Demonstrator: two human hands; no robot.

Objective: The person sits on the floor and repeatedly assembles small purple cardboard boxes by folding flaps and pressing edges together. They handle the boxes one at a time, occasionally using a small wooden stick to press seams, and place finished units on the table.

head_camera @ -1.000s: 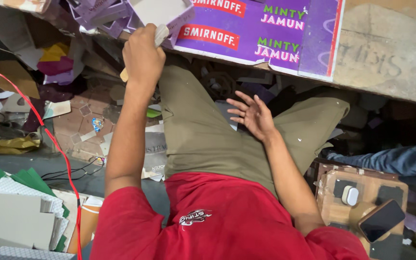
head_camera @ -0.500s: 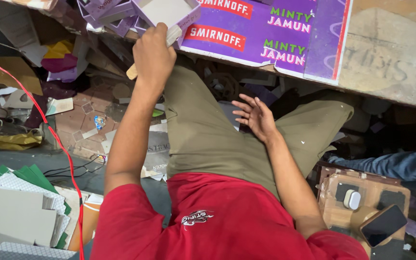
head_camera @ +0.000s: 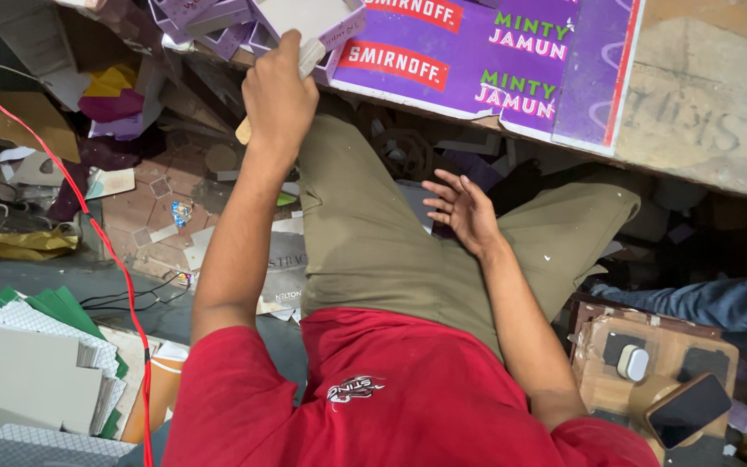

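Nearest the camera a red shirt [head_camera: 373,398] is seen, with olive trousers [head_camera: 391,251] beyond it. At the right edge a phone [head_camera: 689,406] is propped on a cardboard stand [head_camera: 650,355], and at the lower left a stack of grey and green card sheets [head_camera: 28,380] is piled beside a red cable [head_camera: 105,251] that is strung across the floor. The right hand [head_camera: 464,210] is held open and empty above the right thigh, fingers spread, with nothing gripped. The left arm is stretched forward, and the left hand [head_camera: 278,99] is clenched around a pale wooden handle [head_camera: 244,131], whose butt is seen below the fist; the tool's head is pressed against a grey card [head_camera: 304,22] at the bench edge. The card is set into a purple tray [head_camera: 347,17], just beside more purple trays [head_camera: 201,22] heaped to the left. A large purple printed sheet [head_camera: 512,60] is laid on the bench [head_camera: 702,112] further right. Paper scraps [head_camera: 157,216] are scattered over the floor below.
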